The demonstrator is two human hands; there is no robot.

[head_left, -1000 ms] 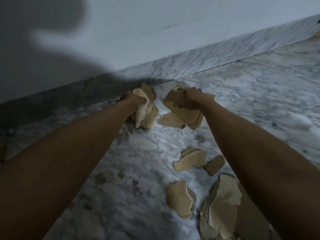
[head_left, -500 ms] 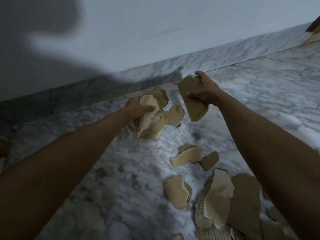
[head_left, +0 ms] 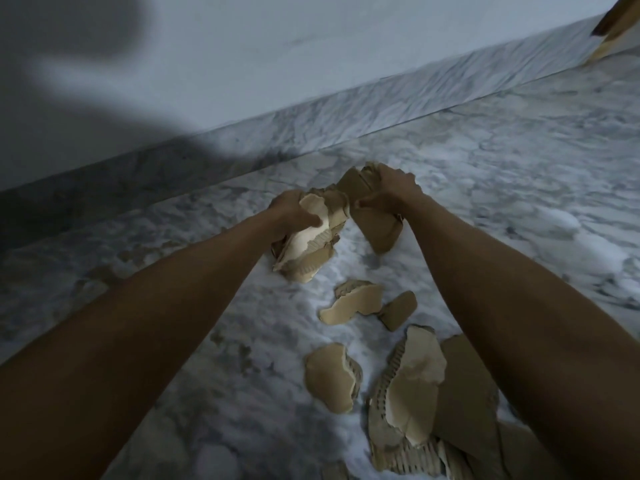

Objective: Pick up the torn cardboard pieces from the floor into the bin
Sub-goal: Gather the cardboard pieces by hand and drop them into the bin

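Observation:
My left hand [head_left: 292, 213] grips a bunch of torn cardboard pieces [head_left: 311, 247], pale and brown, held just above the marble floor. Beside it, my right hand [head_left: 391, 190] is closed on a flat brown cardboard piece [head_left: 379, 228] that hangs down from the fingers. The two bundles nearly touch. Loose scraps lie on the floor nearer to me: a pale curved piece [head_left: 353, 303], a small brown piece [head_left: 398, 310], a rounded piece [head_left: 329, 379] and a large layered corrugated heap [head_left: 419, 403]. No bin is in view.
A white wall [head_left: 242, 64] with a marble skirting [head_left: 346, 126] runs across behind my hands. Grey-white marble floor [head_left: 519, 185] spreads to the right. A brown object [head_left: 613, 26] sits at the top right corner against the wall.
My right hand has come down and left with its brown piece, close beside my left hand's bundle. The loose piece that lay between the hands is no longer on the floor.

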